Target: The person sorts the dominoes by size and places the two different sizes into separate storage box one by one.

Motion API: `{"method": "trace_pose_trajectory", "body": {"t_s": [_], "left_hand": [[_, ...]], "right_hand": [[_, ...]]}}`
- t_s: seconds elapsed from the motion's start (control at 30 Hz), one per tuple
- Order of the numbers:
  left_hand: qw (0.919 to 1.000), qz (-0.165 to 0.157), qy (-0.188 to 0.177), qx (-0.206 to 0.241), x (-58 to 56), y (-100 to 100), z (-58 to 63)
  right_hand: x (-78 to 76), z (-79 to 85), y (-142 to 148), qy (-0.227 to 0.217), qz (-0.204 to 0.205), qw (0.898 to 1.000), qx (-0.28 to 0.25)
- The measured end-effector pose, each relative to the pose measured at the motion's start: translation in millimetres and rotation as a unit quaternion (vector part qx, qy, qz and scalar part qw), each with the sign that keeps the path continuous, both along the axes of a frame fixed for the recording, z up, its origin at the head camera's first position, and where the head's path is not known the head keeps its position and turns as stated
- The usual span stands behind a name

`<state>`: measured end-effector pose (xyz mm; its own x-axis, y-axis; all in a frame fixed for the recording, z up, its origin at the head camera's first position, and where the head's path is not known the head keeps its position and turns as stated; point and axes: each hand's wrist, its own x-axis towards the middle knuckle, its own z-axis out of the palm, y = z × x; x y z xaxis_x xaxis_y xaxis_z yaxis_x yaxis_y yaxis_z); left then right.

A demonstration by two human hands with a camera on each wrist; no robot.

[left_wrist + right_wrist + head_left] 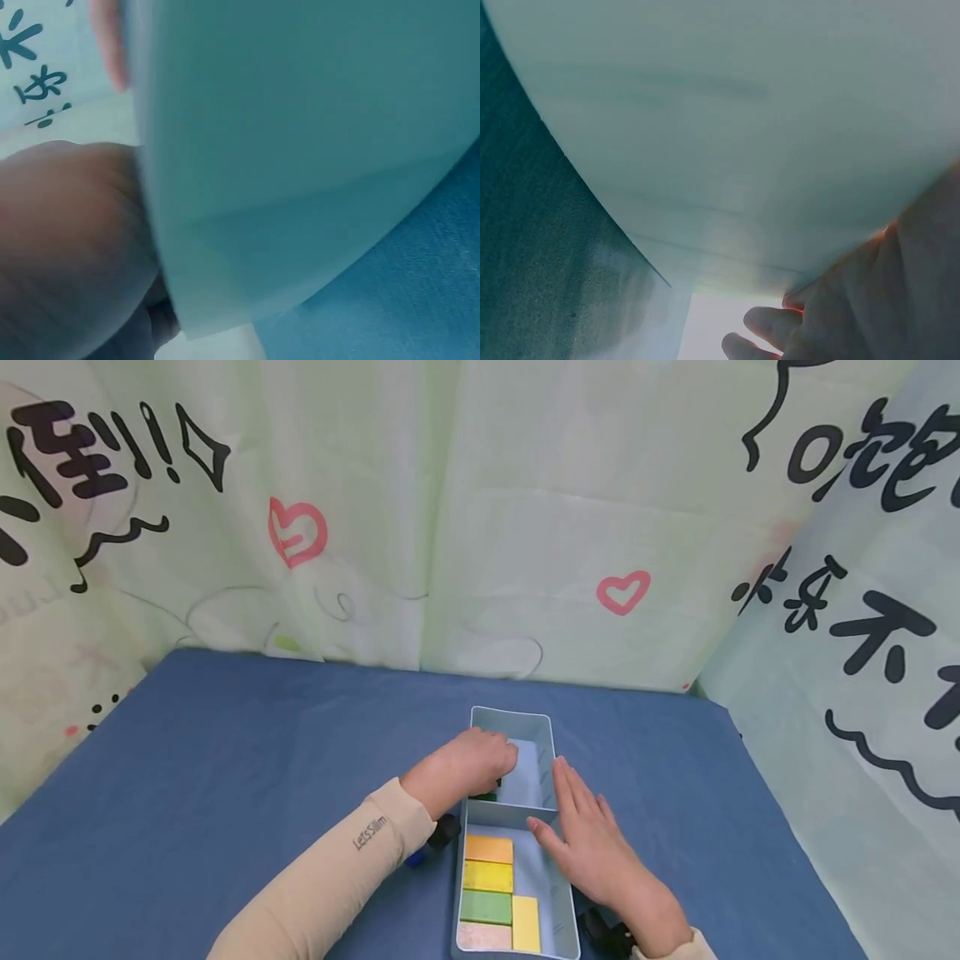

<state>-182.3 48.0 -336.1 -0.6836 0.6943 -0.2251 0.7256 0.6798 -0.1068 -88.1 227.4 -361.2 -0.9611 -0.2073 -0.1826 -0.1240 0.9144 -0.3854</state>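
Note:
A long pale blue-grey box (567, 893) with two compartments lies lengthwise on the cloth. My left hand (480, 758) reaches over its left wall into the far compartment, fingers bent downward. Just below that hand, by the divider, shows a dark green piece (486, 796); the hand hides the rest, and I cannot tell whether the fingertips grip it. My right hand (596, 847) rests along the right wall with fingers extended and thumb over the rim. In the near compartment lie an orange block (489, 848), yellow blocks (487, 876), a green block (486, 907) and a pinkish block (484, 935).
Blue cloth (247, 777) covers the table. Dark wrist gear (444, 832) sits under the left wrist, and a black device (606, 933) is by the right wrist. A printed pale curtain (525, 527) hangs behind the table and at both sides.

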Motion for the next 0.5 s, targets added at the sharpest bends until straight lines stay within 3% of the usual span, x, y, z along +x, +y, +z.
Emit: {"method": "trace_pose_trajectory", "body": {"t_s": [0.27, 0.5], "left_hand": [[0.998, -0.02, 0.057, -0.018, 5.6, -2.2, -5.5], [0.9982, -0.022, 0.044, -0.033, 3.7, 2.0, -5.8]], "right_hand": [[-0.5, 0.8, -0.9, -0.003, 0.003, 1.0, -0.004], [-0.3, -1.2, 0.8, 0.006, 0.001, 1.0, -0.001]]}}
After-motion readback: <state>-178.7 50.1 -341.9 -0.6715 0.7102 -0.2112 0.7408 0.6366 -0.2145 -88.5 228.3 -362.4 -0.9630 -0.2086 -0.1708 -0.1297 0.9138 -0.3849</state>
